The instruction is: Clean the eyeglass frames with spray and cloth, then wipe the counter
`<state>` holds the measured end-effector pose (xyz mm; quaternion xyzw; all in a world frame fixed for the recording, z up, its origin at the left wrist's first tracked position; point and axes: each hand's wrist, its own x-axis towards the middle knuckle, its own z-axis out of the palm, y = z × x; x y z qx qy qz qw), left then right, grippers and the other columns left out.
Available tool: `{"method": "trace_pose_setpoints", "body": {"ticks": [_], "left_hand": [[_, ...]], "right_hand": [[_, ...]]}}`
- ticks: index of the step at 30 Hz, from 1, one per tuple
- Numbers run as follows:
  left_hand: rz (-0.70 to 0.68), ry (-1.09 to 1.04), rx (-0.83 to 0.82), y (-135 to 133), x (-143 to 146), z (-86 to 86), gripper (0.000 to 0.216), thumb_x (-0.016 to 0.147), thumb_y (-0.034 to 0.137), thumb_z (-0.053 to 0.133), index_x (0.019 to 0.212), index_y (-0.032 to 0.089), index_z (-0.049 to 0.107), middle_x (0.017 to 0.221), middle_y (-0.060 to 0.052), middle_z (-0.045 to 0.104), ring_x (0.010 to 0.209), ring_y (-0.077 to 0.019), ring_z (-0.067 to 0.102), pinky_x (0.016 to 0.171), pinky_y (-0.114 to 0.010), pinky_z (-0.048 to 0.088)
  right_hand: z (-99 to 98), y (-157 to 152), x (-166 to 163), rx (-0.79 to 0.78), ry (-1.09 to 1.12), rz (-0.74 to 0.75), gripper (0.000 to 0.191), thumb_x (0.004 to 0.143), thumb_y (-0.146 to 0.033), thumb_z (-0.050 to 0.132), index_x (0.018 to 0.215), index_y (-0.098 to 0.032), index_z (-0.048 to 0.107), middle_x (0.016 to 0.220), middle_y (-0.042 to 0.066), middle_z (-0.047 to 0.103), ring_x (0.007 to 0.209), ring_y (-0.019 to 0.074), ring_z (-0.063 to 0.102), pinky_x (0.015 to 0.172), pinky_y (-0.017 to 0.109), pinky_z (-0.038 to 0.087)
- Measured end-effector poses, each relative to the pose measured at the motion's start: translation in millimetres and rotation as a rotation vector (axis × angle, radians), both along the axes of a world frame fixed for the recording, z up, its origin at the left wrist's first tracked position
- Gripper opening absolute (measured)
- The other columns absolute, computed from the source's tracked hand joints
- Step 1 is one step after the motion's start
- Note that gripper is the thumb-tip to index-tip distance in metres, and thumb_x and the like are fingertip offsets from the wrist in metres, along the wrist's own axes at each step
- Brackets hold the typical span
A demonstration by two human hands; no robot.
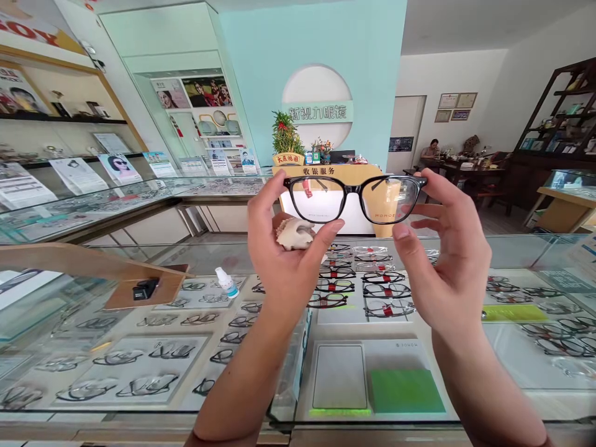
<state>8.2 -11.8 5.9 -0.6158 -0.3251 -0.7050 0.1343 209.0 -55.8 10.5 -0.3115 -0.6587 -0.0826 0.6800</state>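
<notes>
I hold a pair of black-framed glasses (354,197) up at eye level, lenses facing away from me. My left hand (284,248) pinches the frame's left end between thumb and fingers, with a crumpled beige cloth (294,234) tucked in its palm. My right hand (440,248) grips the right end, thumb under the lens rim and fingers curled over the top corner. Both hands hover above a glass display counter (512,251).
Rows of glasses (367,285) lie under the glass. A small white dropper bottle (226,282) and a black object (145,289) on a wooden shelf sit left. A green pad (406,391) lies inside. A cashier desk (326,174) stands ahead; a person (431,151) sits far right.
</notes>
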Motion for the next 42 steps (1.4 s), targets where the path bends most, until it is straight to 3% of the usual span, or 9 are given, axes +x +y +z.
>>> {"method": "trace_pose_setpoints", "body": {"ticks": [10, 22, 36, 42], "left_hand": [[0.003, -0.012, 0.071, 0.4, 1.1, -2.3, 0.088, 0.081, 0.059, 0.091, 0.157, 0.034, 0.054, 0.153, -0.011, 0.059, 0.145, -0.0362, 0.058, 0.105, -0.050, 0.061], [0.024, 0.018, 0.106, -1.1, 0.1, -2.2, 0.093, 0.079, 0.061, 0.092, 0.160, 0.037, 0.052, 0.155, -0.012, 0.058, 0.144, -0.0368, 0.058, 0.097, -0.050, 0.063], [0.101, 0.042, 0.168, -4.9, 0.8, 1.1, 0.086, 0.082, 0.055, 0.093, 0.157, 0.039, 0.055, 0.149, -0.011, 0.062, 0.136, -0.0357, 0.063, 0.082, -0.046, 0.065], [0.093, 0.011, 0.128, -5.0, 3.3, 1.3, 0.081, 0.086, 0.058, 0.088, 0.157, 0.038, 0.054, 0.154, -0.010, 0.061, 0.146, -0.0356, 0.059, 0.093, -0.048, 0.068]], "right_hand": [[-4.2, 3.7, 2.2, -0.062, -0.001, -0.029, 0.058, 0.103, -0.034, 0.069, 0.160, -0.035, 0.055, 0.151, 0.012, 0.068, 0.108, 0.0304, 0.076, 0.091, 0.055, 0.066], [-3.4, 4.2, 0.0, -0.088, 0.019, -0.016, 0.052, 0.105, -0.040, 0.068, 0.156, -0.036, 0.058, 0.145, 0.011, 0.071, 0.113, 0.0317, 0.076, 0.091, 0.053, 0.066], [-3.9, 5.5, -0.9, -0.130, 0.030, -0.005, 0.052, 0.106, -0.042, 0.066, 0.156, -0.034, 0.058, 0.149, 0.012, 0.070, 0.116, 0.0312, 0.076, 0.095, 0.053, 0.066], [-2.1, 3.2, -2.9, -0.096, 0.053, 0.012, 0.051, 0.106, -0.039, 0.066, 0.156, -0.035, 0.058, 0.152, 0.011, 0.068, 0.130, 0.0338, 0.072, 0.095, 0.052, 0.066]]}}
